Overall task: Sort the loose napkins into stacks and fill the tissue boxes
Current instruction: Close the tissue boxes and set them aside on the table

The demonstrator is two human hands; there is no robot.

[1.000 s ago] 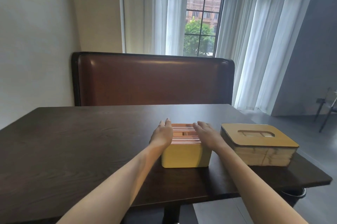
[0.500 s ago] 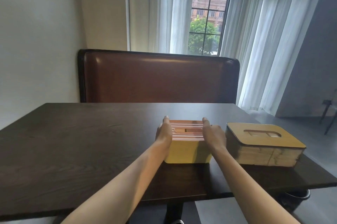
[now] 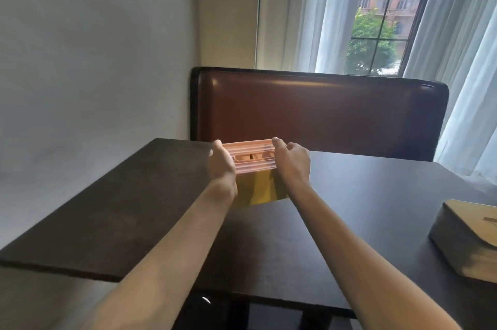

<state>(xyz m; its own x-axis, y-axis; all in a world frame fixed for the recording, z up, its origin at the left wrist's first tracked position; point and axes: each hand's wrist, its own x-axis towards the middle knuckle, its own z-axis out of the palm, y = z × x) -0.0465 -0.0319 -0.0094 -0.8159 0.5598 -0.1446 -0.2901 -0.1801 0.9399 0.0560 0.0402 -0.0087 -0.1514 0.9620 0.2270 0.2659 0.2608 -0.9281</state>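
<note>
Two hands carry one tissue box over the dark wooden desk

Wood-lidded grey tissue box rests at right; yellow plastic tissue box with ribbed pink lid is held between left hand and right hand, each grip closed on its ends; keep it level, squeeze evenly; no writing legible.

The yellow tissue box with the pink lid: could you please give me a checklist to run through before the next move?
1. Left hand holds the pink lid's left end: ok.
2. Right hand holds its right end: ok.
3. Lid level: ok.
4. Yellow tissue box resting on the table: cannot tell.
5. Napkins inside: cannot tell.
6. Wooden-lidded box apart, at right: ok.
</note>
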